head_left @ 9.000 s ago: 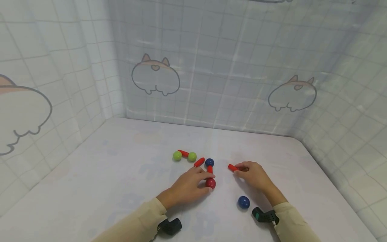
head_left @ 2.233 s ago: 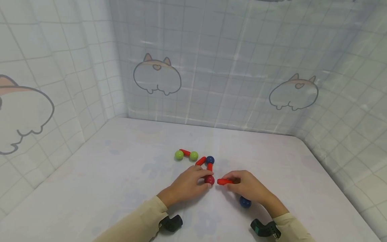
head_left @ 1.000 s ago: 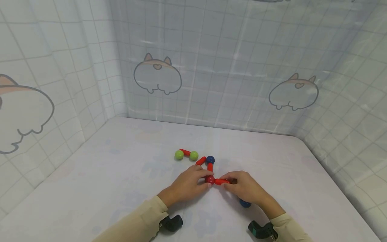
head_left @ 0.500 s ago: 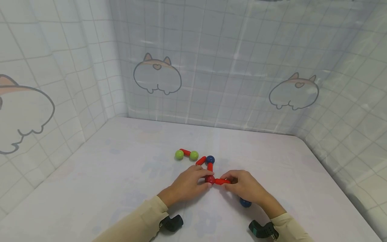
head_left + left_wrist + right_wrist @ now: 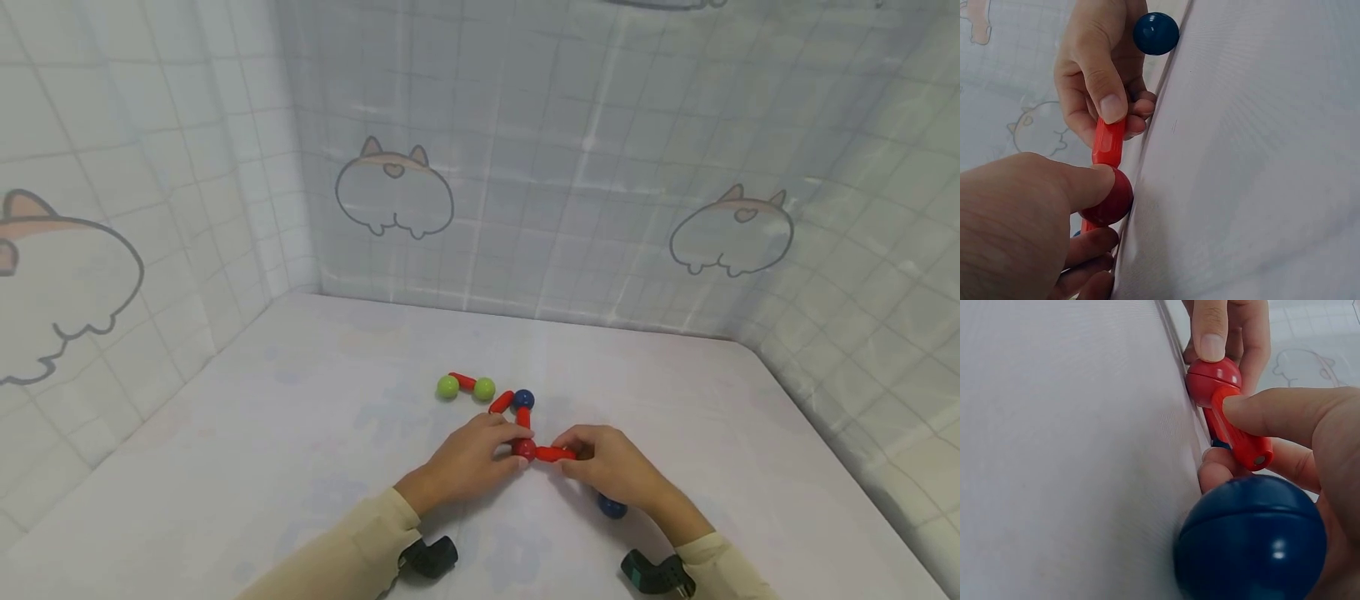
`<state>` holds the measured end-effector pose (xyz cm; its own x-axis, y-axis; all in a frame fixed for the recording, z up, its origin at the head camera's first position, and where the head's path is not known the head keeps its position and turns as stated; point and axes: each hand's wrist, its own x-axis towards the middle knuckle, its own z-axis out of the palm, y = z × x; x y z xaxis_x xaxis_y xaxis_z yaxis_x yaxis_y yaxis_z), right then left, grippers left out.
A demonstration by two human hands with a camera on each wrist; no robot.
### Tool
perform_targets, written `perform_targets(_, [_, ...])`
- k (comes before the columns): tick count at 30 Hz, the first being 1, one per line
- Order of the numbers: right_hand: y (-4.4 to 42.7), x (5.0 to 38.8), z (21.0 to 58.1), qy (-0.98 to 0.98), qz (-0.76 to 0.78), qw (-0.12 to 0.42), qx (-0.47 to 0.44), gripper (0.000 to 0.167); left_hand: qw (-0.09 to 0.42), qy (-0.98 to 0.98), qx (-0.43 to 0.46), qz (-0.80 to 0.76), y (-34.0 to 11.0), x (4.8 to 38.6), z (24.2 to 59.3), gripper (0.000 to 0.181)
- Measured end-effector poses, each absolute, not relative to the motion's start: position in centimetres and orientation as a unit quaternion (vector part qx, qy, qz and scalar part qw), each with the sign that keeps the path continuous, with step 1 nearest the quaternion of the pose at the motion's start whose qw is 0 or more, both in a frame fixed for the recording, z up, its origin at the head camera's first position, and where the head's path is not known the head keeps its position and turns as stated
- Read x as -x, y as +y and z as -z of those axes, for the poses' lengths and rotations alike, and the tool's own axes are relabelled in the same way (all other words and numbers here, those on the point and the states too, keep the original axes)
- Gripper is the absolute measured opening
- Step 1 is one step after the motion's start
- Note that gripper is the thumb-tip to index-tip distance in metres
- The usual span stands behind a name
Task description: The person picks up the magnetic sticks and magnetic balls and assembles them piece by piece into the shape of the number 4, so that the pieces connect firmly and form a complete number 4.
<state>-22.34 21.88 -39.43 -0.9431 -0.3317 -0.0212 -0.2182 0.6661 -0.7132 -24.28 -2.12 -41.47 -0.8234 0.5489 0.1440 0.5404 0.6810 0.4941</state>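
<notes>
My left hand [image 5: 472, 458] pinches a glossy red ball [image 5: 525, 450] between thumb and fingers, low over the white table. With thumb and fingertips my right hand [image 5: 615, 467] pinches a short red rod [image 5: 1247, 444]; its far end touches the ball's right side. A silvery disc shows in the rod's free end in the right wrist view. A second red rod [image 5: 523, 417] runs from the red ball back to a dark blue ball [image 5: 524, 400]. Another red rod [image 5: 501, 402] slants at that blue ball's left; whether they touch is unclear. Another blue ball [image 5: 1250, 540] lies beside my right hand.
Farther back on the table, two green balls [image 5: 447, 387] lie with a red rod [image 5: 464, 382] between them. Pale tiled-pattern curtains [image 5: 525, 167] with animal drawings enclose the table's back and sides. Dark wrist devices [image 5: 431, 557] sit at both sleeve cuffs.
The right hand has brought its red rod leftward and nearer, from apart from the red ball to touching it. In the last second its fingers have slid slightly outward along the rod.
</notes>
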Motion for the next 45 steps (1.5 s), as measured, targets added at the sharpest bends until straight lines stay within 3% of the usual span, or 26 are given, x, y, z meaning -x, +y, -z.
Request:
perform_targets(19, [24.6,21.8,39.4,0.912,0.376,0.09,0.139,0.027,0.0,0.92,-0.29,-0.264,-2.2,24.3,41.6,0.043])
perform_targets(26, [26.4,21.2,39.1,0.903,0.393,0.123,0.12,0.028,-0.002,0.918,-0.293,-0.266,-2.2,24.2,41.6,0.043])
perform_targets(35, [28.6,20.9,38.9,0.886,0.398,0.171,0.167,0.026,0.003,0.919,-0.288,-0.269,-2.2,24.1,41.3,0.045])
perform_targets(45, [29.3,20.9,39.2,0.867,0.42,0.189,0.19,0.025,0.006,0.924,-0.277,-0.265,-2.1,24.1,41.3,0.045])
